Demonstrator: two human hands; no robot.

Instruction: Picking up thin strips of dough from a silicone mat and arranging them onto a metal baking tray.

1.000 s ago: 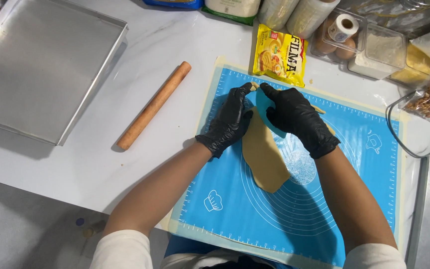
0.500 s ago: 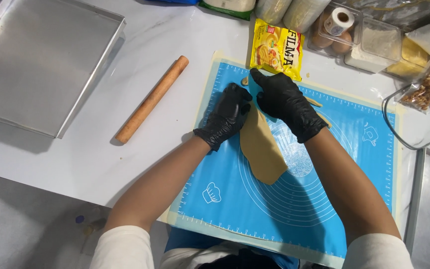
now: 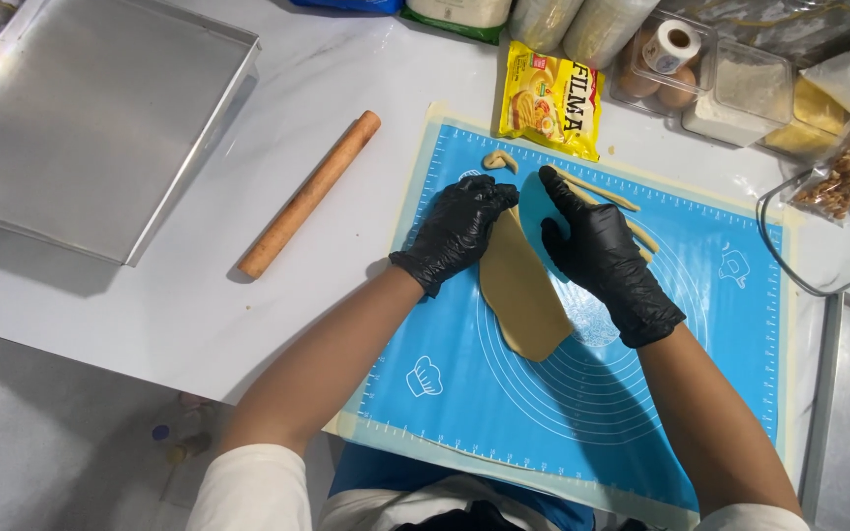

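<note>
A flat sheet of tan dough (image 3: 523, 290) is seen at centre frame, lying on a blue mat (image 3: 740, 324) spread over a white table (image 3: 248, 295). The left hand (image 3: 455, 231), in a black glove, is pressed fingers-down on the dough's upper left edge, fingers curled together. The right hand (image 3: 597, 251), also gloved, is closed around a blue scraper (image 3: 540, 214) set against the dough's upper right edge. Thin dough strips (image 3: 607, 194) are seen just beyond the right hand, and a small dough curl (image 3: 497, 159) near the mat's top edge. A rolling pin (image 3: 309, 194) lies left of the mat; a metal tray (image 3: 91, 118) occupies the upper left; a yellow packet (image 3: 551, 98) sits at top centre.
</note>
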